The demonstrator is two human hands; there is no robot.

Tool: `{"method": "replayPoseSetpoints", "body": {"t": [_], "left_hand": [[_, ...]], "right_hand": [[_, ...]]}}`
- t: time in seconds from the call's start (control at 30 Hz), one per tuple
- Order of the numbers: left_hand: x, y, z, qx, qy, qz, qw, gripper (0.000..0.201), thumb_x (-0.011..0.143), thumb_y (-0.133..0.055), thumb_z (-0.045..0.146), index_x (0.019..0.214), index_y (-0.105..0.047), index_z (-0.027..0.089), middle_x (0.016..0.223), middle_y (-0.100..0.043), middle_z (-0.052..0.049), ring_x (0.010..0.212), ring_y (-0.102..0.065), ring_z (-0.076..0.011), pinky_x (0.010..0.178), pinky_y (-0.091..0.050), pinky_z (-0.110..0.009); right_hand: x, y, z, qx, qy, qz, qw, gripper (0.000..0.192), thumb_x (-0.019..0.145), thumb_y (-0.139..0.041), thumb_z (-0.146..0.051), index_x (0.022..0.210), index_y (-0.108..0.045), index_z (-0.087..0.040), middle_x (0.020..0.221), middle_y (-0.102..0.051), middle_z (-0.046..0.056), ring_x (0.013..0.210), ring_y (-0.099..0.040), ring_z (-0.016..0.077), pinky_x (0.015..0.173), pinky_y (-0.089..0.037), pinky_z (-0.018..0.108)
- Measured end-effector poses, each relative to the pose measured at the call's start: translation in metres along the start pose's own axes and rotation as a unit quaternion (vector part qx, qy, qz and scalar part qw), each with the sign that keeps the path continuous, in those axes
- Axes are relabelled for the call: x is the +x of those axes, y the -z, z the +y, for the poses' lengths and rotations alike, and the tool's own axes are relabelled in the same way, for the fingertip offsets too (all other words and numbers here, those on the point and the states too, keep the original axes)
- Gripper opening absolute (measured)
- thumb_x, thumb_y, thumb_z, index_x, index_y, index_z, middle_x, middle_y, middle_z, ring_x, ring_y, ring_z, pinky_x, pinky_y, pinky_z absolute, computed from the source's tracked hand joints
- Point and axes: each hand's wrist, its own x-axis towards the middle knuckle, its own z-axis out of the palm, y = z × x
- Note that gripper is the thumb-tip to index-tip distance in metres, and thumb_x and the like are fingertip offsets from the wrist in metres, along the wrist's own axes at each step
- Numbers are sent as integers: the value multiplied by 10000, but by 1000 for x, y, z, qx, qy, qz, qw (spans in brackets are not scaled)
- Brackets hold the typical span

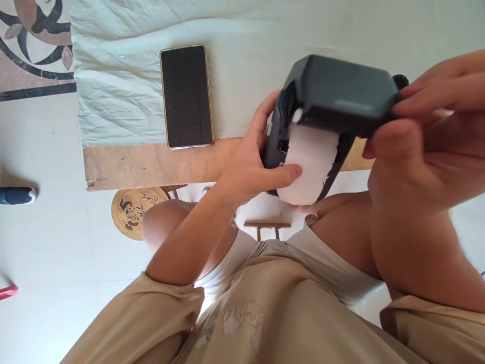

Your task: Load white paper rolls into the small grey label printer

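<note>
A dark grey receipt printer (273, 146) is held up over the table's front edge, its lid (348, 93) raised. White paper (308, 167) with a ragged right edge hangs out from under the lid. My left hand (257, 162) is wrapped round the printer's left side, its thumb lying on the paper. At the lid's right end, my right hand (428, 131) pinches the corner between thumb and fingers. The inside of the printer is mostly hidden by the lid and paper. A small round black thing (400, 81) shows behind my right fingertips.
A dark-screened phone or tablet (187, 96) lies on the pale green cloth (121, 91), near the bare wooden table edge (151, 164). Below are a round panda-patterned stool (131, 215) and a wooden bar (267, 225) between my legs. A patterned panel (38, 40) shows at far left.
</note>
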Motion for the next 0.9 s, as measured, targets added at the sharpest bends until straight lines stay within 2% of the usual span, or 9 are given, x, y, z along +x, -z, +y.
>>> {"method": "replayPoseSetpoints", "body": {"t": [0.1,0.27,0.43,0.5,0.57,0.6,0.67,0.77,0.9], "left_hand": [[-2,-6,8,-6,21,24,999,980,794,-1086,381,1697,-707,337,1282,-866,-28,1166,-911,-319,1000,-749,-437],[-4,-14,11,-21,27,45,998,1099,739,-1093,382,1755,-673,370,1196,-866,-9,1063,-875,-278,894,-702,-376],[-5,-9,6,-13,32,29,999,1205,770,-1112,357,1852,-581,388,1182,-866,2,1030,-858,-263,894,-686,-368],[-5,-7,3,-33,11,12,999,1168,824,-1099,372,1857,-553,385,1270,-882,-5,1104,-880,-272,956,-704,-388],[-4,-9,-1,-64,-11,5,998,1002,895,-1080,500,1770,-607,383,1369,-887,-22,1223,-898,-298,1019,-723,-412],[-4,-10,-2,-79,-14,9,997,915,920,-1070,592,1704,-650,377,1412,-889,-37,1275,-898,-317,1034,-728,-422],[-4,-13,-3,-92,2,18,996,819,921,-1070,729,1565,-723,363,1415,-898,-67,1290,-893,-349,1003,-732,-430],[-4,-18,1,-68,35,33,997,737,943,-1045,766,1466,-750,338,1293,-904,-79,1166,-875,-340,906,-713,-426],[-6,-21,9,-55,38,43,997,745,912,-1065,734,1466,-753,345,1231,-889,-67,1097,-840,-332,865,-688,-439]], "right_hand": [[-1,-7,-11,-133,136,30,981,232,1162,-949,-579,1068,-920,-368,1047,-690,86,1214,-845,269,739,-797,367],[-2,1,-2,-139,144,-55,978,98,1141,-950,-413,1233,-928,-384,1232,-709,92,1015,-769,210,667,-754,392],[-4,1,1,-174,200,-58,962,78,1124,-916,-298,1198,-918,-323,1236,-708,95,899,-684,155,608,-671,353],[-4,-3,1,-171,214,-50,960,23,1141,-887,-319,1130,-902,-305,1121,-648,101,1013,-720,200,710,-717,388],[-6,-8,1,-163,214,-38,962,166,1176,-866,-399,1043,-881,-300,1032,-571,102,1169,-740,248,925,-782,477],[-8,-11,2,-157,211,-29,964,210,1189,-863,-456,1046,-885,-303,1034,-565,101,1216,-737,252,996,-787,492],[-13,-16,3,-132,173,-9,976,229,1178,-895,-571,1237,-914,-351,1205,-663,94,1285,-738,230,962,-780,414],[-20,-20,5,-63,44,-15,997,634,1100,-961,-695,1663,-757,-488,1633,-692,44,1436,-765,206,781,-711,273],[-22,-22,10,40,-47,-83,995,849,1077,-946,-822,1767,-616,-454,1514,-747,33,1204,-805,155,767,-678,237]]}}
